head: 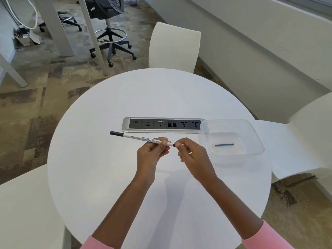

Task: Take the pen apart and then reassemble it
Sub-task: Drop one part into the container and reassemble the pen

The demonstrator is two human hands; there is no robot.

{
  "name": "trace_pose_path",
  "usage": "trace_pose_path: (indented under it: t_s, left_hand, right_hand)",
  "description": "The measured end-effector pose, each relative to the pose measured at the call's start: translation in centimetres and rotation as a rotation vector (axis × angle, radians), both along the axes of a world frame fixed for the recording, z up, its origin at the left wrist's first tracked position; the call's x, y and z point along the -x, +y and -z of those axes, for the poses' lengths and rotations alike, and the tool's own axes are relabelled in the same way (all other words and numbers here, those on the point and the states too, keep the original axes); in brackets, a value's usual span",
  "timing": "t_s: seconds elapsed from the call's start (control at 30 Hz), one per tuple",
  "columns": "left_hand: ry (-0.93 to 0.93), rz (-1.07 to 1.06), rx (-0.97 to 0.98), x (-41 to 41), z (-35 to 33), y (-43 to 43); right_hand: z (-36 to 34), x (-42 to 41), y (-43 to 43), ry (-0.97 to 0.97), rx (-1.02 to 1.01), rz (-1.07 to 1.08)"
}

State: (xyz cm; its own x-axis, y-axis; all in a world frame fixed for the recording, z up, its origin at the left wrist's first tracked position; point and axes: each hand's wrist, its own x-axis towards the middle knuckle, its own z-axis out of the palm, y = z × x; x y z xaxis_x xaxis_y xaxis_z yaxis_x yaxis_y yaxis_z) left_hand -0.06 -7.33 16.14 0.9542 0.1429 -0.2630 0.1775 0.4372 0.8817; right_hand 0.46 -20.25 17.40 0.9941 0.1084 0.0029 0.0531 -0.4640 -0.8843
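Pen: slim white black-capped pen is hovering mid-frame over the table.
Left hand: is gripping its barrel.
Right hand: is pinching its dark end.
Surface: round white table is bearing a clear plastic tray, centre right.
Room: patterned carpet is filling the upper left.

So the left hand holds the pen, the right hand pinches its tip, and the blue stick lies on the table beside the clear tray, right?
Not quite: in the head view the blue stick lies inside the clear tray, not beside it. The left hand does hold the pen, and the right hand pinches its tip.
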Motion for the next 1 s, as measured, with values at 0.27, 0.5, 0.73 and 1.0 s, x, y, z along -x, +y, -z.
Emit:
trace_pose_path:
  t_s: [0.27, 0.5, 0.73, 1.0]
  left_hand:
    - [0.041, -0.039, 0.052, 0.0, 0.1, -0.4]
    - [0.061, -0.05, 0.072, -0.1, 0.0, -0.7]
    - [-0.016, 0.014, -0.045, 0.1, 0.0, -0.7]
    - [-0.07, 0.105, -0.099, 0.4, 0.1, -0.8]
  right_hand:
    - [1.8, -0.4, -0.1, -0.512, 0.448, -0.075]
    - [1.2, -0.9, 0.2, -0.471, 0.419, -0.106]
    - [-0.2, -0.6, 0.1, 0.124, -0.111, -0.018]
    - [-0.8, -0.9, -1.1, 0.736, -0.533, -0.023]
